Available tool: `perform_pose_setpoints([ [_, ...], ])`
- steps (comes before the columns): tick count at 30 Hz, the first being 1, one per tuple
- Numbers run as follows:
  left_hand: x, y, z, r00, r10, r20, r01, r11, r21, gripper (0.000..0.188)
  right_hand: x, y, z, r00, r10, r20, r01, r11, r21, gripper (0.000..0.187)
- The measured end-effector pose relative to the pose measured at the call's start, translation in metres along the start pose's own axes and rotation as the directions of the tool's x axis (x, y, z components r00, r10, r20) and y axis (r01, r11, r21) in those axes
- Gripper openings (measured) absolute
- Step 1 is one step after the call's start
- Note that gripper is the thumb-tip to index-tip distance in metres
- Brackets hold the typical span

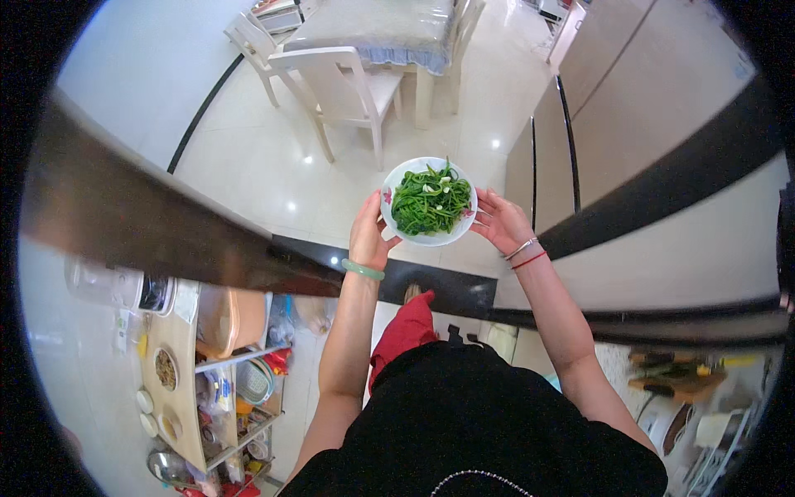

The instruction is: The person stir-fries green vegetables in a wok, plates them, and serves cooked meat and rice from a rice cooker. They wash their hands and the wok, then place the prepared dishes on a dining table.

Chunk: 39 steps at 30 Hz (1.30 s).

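Held out in front of me is a white plate (pixel 400 234) with pink flower marks on its rim. Cooked leafy greens (pixel 431 200) with small white bits on top fill its middle. My left hand (pixel 370 230) grips the plate's left edge, with a green bangle on that wrist. On the opposite edge my right hand (pixel 500 222) has its fingers under and against the rim; a silver bracelet and a red cord circle that wrist. The plate is roughly level, and its underside is hidden.
I stand at a doorway with a dark threshold (pixel 447 286) and brown frames on both sides. Ahead are a white chair (pixel 339 87) and a covered dining table (pixel 373 25). A tall cabinet or fridge (pixel 613 108) rises at right. A loaded shelf (pixel 203 389) stands at lower left.
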<state>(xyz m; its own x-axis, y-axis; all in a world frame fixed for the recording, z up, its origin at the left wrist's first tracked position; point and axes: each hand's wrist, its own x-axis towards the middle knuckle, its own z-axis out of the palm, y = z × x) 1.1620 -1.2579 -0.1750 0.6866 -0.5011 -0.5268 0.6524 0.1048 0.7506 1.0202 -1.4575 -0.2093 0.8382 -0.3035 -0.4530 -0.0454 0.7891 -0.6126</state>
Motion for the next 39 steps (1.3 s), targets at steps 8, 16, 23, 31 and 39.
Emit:
perform_pose_setpoints([
  [8,0.162,0.049,0.049,1.0,0.017,0.021,-0.017,1.0,-0.006,0.042,0.159,-0.088,-0.014,0.999,0.038,0.003,-0.038,0.999,0.002,0.04],
  [16,0.326,0.089,0.143,0.999,-0.021,0.048,0.02,1.0,0.021,0.04,0.298,-0.204,-0.052,0.999,0.04,-0.023,-0.04,0.999,0.014,0.04],
  [23,0.45,0.137,0.186,0.999,-0.045,0.021,0.044,0.999,0.014,0.038,0.418,-0.273,-0.052,0.996,0.079,-0.04,-0.077,0.996,0.044,0.04],
  [31,0.603,0.199,0.203,0.999,-0.043,-0.019,0.042,0.996,-0.076,0.037,0.582,-0.349,-0.031,0.992,0.124,0.024,-0.123,0.991,-0.043,0.039],
  [39,0.724,0.259,0.174,0.992,-0.077,-0.097,0.066,0.991,-0.116,0.044,0.727,-0.362,0.013,0.98,0.196,-0.037,-0.198,0.979,-0.053,0.042],
])
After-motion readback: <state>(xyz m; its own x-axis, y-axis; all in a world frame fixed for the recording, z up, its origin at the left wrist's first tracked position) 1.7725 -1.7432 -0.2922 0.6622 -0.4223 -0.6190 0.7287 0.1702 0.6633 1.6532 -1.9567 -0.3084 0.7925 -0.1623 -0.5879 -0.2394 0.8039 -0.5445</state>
